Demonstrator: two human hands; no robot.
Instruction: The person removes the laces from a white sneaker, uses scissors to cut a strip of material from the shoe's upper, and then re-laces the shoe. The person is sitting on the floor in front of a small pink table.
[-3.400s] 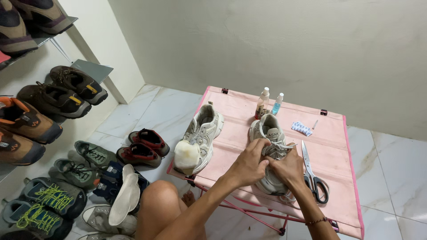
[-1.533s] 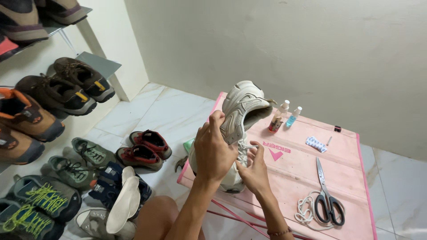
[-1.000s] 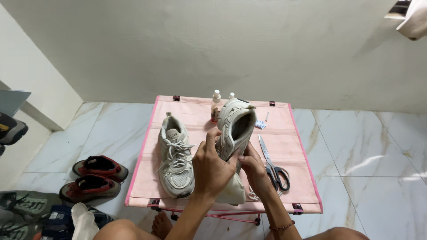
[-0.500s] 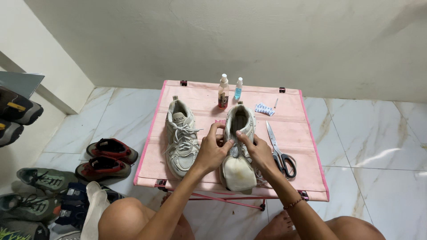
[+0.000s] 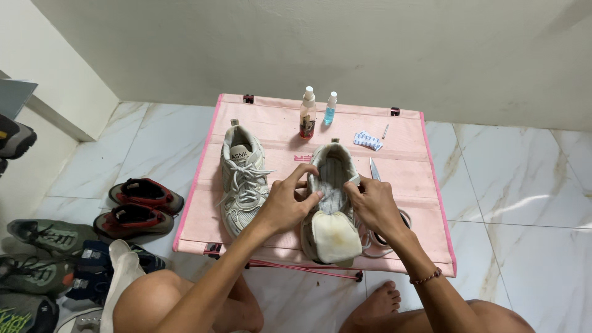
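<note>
Head view: your left hand and right hand pinch the unlaced shoe on the pink table. Hold both sides tight while you spread it.

Laced sneaker, two spray bottles

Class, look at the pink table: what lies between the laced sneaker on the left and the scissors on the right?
In the head view, the unlaced sneaker with its insole pulled out lies there, held by the left hand and right hand.
</note>
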